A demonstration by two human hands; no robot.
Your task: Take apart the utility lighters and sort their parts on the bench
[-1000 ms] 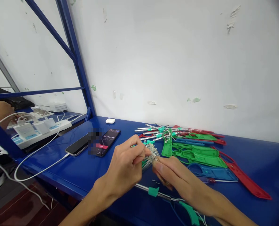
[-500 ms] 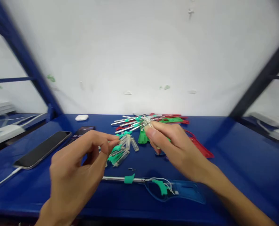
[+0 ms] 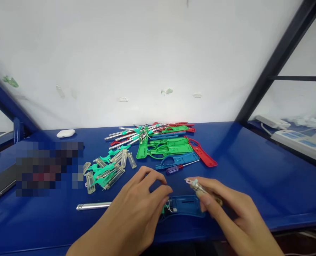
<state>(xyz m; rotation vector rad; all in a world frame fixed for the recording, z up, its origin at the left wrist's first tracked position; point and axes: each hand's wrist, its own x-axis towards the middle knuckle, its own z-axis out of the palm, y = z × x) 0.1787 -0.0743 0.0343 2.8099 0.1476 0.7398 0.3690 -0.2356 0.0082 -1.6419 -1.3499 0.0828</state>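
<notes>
In my right hand (image 3: 232, 209), thumb and fingers pinch a small clear lighter fuel tank (image 3: 199, 188), its pale valve end pointing up and left. It is held just above the right end of an open blue lighter shell half (image 3: 187, 204). My left hand (image 3: 136, 209) reaches over the shell's middle, fingers bent and tips together by the white wire (image 3: 169, 206). Whatever is between those tips is hidden. Part of a green trigger (image 3: 162, 210) shows below them. A silver metal tube (image 3: 94, 206) sticks out to the left from under this hand.
Several clear tanks (image 3: 124, 158) and green triggers (image 3: 104, 179) lie heaped at left centre. Behind are metal tubes (image 3: 118, 136) and green shell halves (image 3: 174, 147), with a red shell half (image 3: 204, 154) and a screwdriver (image 3: 175, 169). An earbud case (image 3: 66, 133) and power strip (image 3: 301, 142) flank them.
The view has swung right. My left hand has come down from the air beside the tank heap onto the blue shell. My right hand has lowered the fuel tank toward the shell's right end.
</notes>
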